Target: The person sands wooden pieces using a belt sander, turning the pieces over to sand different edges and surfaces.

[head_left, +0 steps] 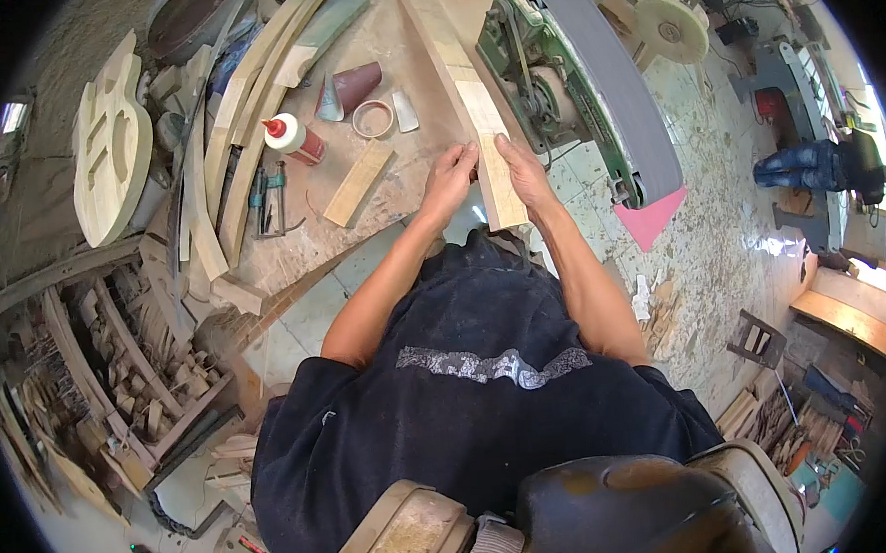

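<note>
My left hand (449, 183) is closed on the left edge of a long wooden board (476, 105), close to its near end. On the opposite edge, my right hand (526, 175) grips the same board, its thumb along the side. The board reaches away over the workbench (407, 63), and its near end overhangs the bench edge toward my body. Left of the board lie a short wood block (359, 184), a roll of tape (373, 119) and a white glue bottle with a red cap (294, 139).
A green belt sander (593, 88) stands right of the board. Clamps (271, 199) and curved wooden pieces (253, 96) lie on the bench's left. Wood scraps fill a rack (171, 431) at lower left. Another person (808, 167) stands at far right.
</note>
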Tool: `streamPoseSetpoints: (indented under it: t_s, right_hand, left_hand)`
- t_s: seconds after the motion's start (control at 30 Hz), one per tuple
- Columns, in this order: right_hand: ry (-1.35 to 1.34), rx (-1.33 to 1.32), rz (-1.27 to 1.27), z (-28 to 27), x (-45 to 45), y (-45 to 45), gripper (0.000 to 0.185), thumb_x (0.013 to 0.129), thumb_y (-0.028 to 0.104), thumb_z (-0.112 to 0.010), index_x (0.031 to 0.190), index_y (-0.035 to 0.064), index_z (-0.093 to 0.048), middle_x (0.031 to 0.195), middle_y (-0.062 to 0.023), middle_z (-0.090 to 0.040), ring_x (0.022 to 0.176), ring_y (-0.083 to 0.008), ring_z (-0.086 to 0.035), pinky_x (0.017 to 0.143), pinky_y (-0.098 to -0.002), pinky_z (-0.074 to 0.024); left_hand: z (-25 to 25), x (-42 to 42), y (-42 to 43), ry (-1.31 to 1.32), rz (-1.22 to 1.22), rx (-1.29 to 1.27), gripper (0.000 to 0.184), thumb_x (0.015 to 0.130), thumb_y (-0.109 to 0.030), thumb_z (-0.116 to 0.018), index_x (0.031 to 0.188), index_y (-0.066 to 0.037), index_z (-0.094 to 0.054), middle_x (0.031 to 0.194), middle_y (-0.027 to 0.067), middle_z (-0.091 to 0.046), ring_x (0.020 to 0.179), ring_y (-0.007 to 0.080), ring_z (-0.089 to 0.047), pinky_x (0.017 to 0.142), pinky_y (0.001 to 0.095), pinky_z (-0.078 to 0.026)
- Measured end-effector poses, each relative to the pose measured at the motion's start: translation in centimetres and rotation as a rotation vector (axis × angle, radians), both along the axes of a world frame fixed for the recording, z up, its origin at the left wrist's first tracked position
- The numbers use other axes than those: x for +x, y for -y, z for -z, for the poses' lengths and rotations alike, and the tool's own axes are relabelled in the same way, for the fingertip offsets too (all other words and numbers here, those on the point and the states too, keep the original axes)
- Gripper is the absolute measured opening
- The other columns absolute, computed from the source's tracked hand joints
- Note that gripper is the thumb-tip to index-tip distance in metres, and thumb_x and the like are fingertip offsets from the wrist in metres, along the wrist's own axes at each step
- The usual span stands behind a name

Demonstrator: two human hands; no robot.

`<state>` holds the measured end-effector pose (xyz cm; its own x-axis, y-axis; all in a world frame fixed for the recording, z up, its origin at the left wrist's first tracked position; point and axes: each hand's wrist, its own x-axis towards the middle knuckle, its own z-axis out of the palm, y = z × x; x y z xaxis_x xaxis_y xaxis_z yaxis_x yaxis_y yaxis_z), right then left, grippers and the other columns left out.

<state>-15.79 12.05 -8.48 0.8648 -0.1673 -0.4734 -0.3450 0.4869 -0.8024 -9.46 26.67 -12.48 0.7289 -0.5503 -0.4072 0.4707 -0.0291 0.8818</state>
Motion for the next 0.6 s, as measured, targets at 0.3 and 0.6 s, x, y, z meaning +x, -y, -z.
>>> streamPoseSetpoints:
  t_s: [0.3,0.6]
  right_hand:
    - [0.051,-0.014,0.011,-2.0,-0.7,-1.2,0.041,0.106,0.039,-0.06,0.12,0.0009,-0.065,0.101,-0.0034,-0.071,0.082,-0.0094,-0.067,0.072,-0.0255,-0.0537]
    - [0.19,-0.175,0.059,-9.5,-2.8,1.1,0.029,0.103,0.03,-0.067,0.111,0.0018,-0.066,0.093,-0.0017,-0.069,0.078,-0.0053,-0.062,0.069,-0.0233,-0.0506]
  left_hand:
    - [-1.9,-0.4,-1.9,0.049,0.023,-0.176,0.044,0.111,-0.04,-0.045,0.129,-0.004,-0.064,0.12,0.0074,-0.069,0.108,0.0172,-0.066,0.099,0.0359,-0.05]
    - [-4.0,0.2,-1.2,-0.075,0.023,-0.347,0.052,0.111,-0.045,-0.04,0.113,0.001,-0.065,0.109,0.0126,-0.069,0.102,0.0231,-0.067,0.098,0.0388,-0.051]
